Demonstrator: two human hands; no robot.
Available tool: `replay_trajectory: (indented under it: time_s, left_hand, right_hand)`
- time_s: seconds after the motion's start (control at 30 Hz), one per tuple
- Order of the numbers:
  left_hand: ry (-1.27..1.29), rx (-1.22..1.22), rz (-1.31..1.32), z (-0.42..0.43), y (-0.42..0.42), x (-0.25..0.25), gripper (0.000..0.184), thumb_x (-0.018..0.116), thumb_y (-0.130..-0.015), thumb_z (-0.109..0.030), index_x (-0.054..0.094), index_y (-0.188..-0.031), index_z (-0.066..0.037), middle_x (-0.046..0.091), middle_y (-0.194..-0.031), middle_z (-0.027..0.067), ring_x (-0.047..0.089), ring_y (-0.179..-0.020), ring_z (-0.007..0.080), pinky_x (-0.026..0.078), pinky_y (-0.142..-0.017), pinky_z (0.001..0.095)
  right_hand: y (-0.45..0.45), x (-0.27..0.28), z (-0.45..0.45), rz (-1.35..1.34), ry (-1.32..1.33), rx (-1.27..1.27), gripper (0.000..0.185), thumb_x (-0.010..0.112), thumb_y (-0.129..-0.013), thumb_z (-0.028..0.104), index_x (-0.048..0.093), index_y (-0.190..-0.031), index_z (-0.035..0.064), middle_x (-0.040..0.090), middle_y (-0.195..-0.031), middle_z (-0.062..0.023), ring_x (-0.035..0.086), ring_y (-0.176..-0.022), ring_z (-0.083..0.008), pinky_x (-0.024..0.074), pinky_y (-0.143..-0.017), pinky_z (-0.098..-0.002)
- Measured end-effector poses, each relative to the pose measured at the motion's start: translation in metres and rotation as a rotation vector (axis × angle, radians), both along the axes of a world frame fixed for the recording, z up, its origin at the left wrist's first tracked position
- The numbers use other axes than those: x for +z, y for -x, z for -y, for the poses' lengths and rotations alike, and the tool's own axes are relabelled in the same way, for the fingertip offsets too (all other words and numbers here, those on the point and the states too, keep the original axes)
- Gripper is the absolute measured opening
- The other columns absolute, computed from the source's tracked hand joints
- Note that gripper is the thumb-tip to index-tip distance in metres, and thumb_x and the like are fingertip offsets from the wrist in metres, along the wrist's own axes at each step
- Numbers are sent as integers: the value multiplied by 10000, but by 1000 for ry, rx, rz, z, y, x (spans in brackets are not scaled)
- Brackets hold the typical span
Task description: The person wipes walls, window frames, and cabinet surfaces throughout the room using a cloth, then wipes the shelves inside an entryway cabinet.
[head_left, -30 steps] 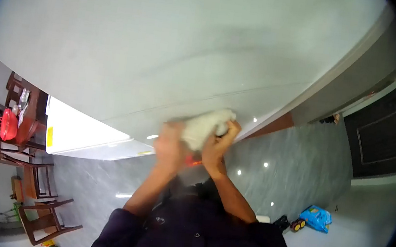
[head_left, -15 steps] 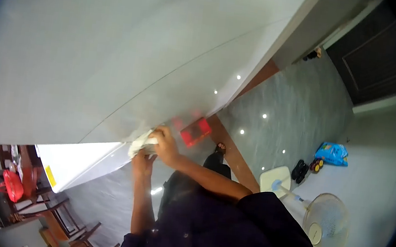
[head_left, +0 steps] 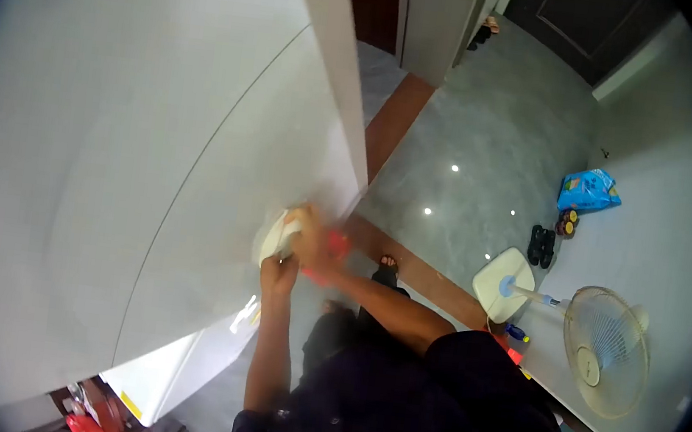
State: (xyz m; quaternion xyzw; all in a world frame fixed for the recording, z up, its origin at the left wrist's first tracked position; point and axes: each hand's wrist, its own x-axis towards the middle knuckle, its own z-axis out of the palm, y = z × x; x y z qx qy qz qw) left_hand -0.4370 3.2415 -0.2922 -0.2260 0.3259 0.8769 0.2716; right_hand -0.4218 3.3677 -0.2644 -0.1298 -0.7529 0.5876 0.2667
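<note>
An off-white, cloth-like thing point(head_left: 277, 238) is in front of the large pale wall point(head_left: 221, 116), at the middle of the head view. My left hand point(head_left: 278, 275) is closed on its lower end, with the forearm rising from below. At its right side is my right hand point(head_left: 316, 242), fingers smeared by motion and touching or very near its upper edge. Whether the right fingers grip it cannot be made out. Behind the right hand, a red thing point(head_left: 336, 245) shows in part, low on the floor.
A standing fan point(head_left: 604, 352) is at the right, with black sandals point(head_left: 541, 245) and a blue bag point(head_left: 589, 191) along the far wall. A white box-like unit point(head_left: 183, 368) with a yellow label stands lower left. A brown strip point(head_left: 433, 279) crosses the grey floor.
My view has turned, so the wall's edge stands steeper and the fan shows more fully. Both hands remain at the off-white thing; the right hand has become blurred.
</note>
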Motion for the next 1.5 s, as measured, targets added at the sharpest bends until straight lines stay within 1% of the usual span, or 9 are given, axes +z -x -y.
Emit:
replay_trajectory:
  time_s: [0.2, 0.43, 0.53, 0.83, 0.9, 1.13, 1.37, 1.43, 1.5]
  left_hand:
    - [362, -327, -724, -116, 49, 69, 401, 421, -974, -44, 450, -1371, 8, 520, -1375, 161, 529, -1243, 296, 464, -1040, 426]
    - [-107, -128, -195, -208, 82, 116, 411, 449, -1006, -120, 419, -1396, 6, 505, -1390, 169, 517, -1260, 287, 454, -1058, 425]
    - [-105, -117, -432, -195, 48, 268, 436, 424, -1036, -159, 364, -1439, -2, 474, -1415, 160, 492, -1289, 246, 445, -1071, 401]
    - [22, -310, -421, -243, 97, 159, 333, 482, -1023, -154, 520, -1331, -35, 612, -1261, 95, 592, -1141, 229, 479, -1006, 393]
    - [1138, -782, -1215, -210, 74, 52, 321, 478, -1000, -164, 600, -1208, 48, 668, -1063, 144, 633, -1082, 212, 503, -889, 310]
    - [460, -1076, -456, -257, 96, -33, 388, 538, -979, -75, 459, -1342, 36, 542, -1332, 167, 561, -1198, 322, 479, -1033, 445]
    - [248, -536, 430, -403, 129, 63, 426, 554, -967, -90, 439, -1375, -51, 542, -1302, 179, 552, -1179, 361, 479, -981, 560]
    - [746, -844, -821, -405, 124, -42, 440, 642, -891, -76, 494, -1300, -12, 605, -1195, 138, 589, -1072, 259, 485, -914, 396]
    - [744, -832, -715, -432, 127, -26, 399, 676, -847, -78, 541, -1212, 7, 631, -1093, 114, 587, -997, 205, 472, -854, 329]
  right_hand:
    - [46, 102, -122, -195, -10, -112, 383, 514, -658, -150, 595, -968, 60, 493, -1085, -156, 529, -1024, -365, 458, -854, -412]
    - [67, 122, -201, -285, -135, -212, 367, 536, -671, -132, 606, -972, 65, 500, -1102, -136, 542, -1034, -319, 461, -880, -359]
    - [82, 179, -191, -509, -203, -137, 386, 586, -678, -108, 655, -997, 99, 533, -1098, -129, 549, -1024, -313, 469, -855, -378]
    - [101, 83, -225, -155, -12, 162, 236, 629, -720, -65, 682, -913, 60, 576, -1066, -144, 593, -929, -311, 484, -814, -376]
    - [92, -5, -227, -146, -256, 191, 278, 657, -738, 24, 640, -1014, 34, 581, -1082, -157, 584, -961, -314, 486, -818, -384]
    - [75, -43, -333, 569, -155, 237, 351, 609, -775, 75, 628, -1124, 104, 575, -1169, -154, 562, -1090, -357, 484, -899, -445]
    - [86, -41, -427, 510, -184, 56, 373, 595, -791, 86, 626, -1162, 84, 622, -1112, -157, 585, -1089, -346, 491, -912, -438]
    - [21, -35, -470, 645, 267, -86, 401, 669, -783, 98, 620, -1177, 40, 674, -1067, -152, 656, -1000, -275, 520, -868, -380]
    - [8, -66, -489, 646, 267, -78, 428, 747, -768, 124, 623, -1165, 22, 694, -1025, -105, 662, -909, -204, 529, -808, -330]
